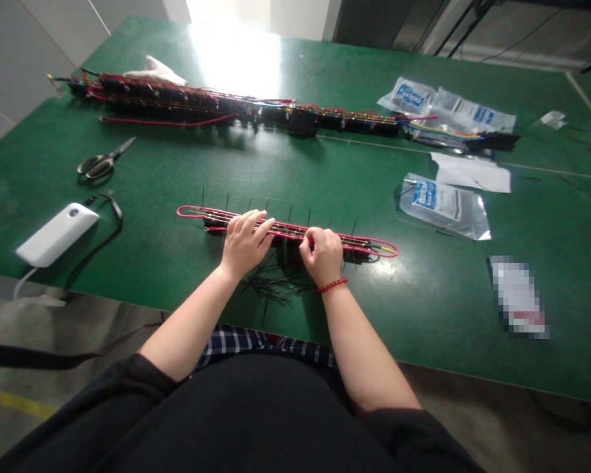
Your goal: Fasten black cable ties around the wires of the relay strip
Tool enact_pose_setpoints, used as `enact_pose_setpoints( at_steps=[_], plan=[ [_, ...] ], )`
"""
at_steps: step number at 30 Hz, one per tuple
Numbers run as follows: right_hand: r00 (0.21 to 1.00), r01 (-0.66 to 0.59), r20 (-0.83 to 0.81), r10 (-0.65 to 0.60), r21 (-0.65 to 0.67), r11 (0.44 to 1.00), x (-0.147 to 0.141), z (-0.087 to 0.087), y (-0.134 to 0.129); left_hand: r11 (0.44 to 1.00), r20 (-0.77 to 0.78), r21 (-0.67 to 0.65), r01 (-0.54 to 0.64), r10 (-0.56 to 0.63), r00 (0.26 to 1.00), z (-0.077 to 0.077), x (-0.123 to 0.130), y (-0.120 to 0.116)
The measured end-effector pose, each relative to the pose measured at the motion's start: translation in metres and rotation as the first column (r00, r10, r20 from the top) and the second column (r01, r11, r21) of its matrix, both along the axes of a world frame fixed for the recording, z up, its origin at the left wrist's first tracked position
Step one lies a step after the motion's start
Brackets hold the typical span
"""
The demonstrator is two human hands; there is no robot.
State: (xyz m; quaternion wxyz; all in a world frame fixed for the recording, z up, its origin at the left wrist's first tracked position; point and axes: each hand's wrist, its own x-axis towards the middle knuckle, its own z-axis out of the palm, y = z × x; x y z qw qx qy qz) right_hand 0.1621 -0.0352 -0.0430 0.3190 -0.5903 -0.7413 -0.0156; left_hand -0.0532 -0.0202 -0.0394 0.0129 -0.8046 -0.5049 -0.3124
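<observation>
A long, narrow black assembly (211, 221) with a looped red wire (391, 251) along its top lies in front of me. Thin black cable ties (290, 213) stick up from it at intervals. My left hand (246, 243) rests on its left half, fingers spread and stretched across the wires. On the right half, my right hand (324, 253) is closed in a pinch against the wires; what lies between thumb and forefinger is hidden. Just below the assembly, a loose pile of black cable ties (270, 287) sits on the green table (433, 295).
Across the back stretches a longer wired assembly (300, 121). Scissors (101, 165) and a white device with a cable (59, 233) lie at left. Plastic bags (446, 205), white paper (473, 174) and a blurred packet (518, 295) are at right.
</observation>
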Motion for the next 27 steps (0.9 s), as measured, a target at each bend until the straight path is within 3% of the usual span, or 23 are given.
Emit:
enact_pose_setpoints(
  at_steps=[5,9,15,27],
  plan=[
    [1.0,-0.014,0.028,0.013,0.029,0.999,0.0,0.0,0.0,0.985,0.002,-0.038,0.169,-0.169,0.986,0.006,0.03,0.0],
    [0.999,-0.026,0.039,0.024,0.029,0.999,0.001,0.0,0.0,0.988,0.02,-0.033,0.148,-0.147,0.989,0.0,0.042,0.001],
    [0.999,-0.021,0.043,0.019,0.033,0.999,0.0,0.0,0.0,0.991,0.1,-0.023,0.129,-0.126,0.987,-0.009,0.042,0.002],
    [0.999,-0.023,0.034,0.023,0.011,1.0,0.0,0.002,-0.001,0.989,0.136,-0.056,0.137,-0.129,0.982,-0.011,0.041,0.004]
  ],
)
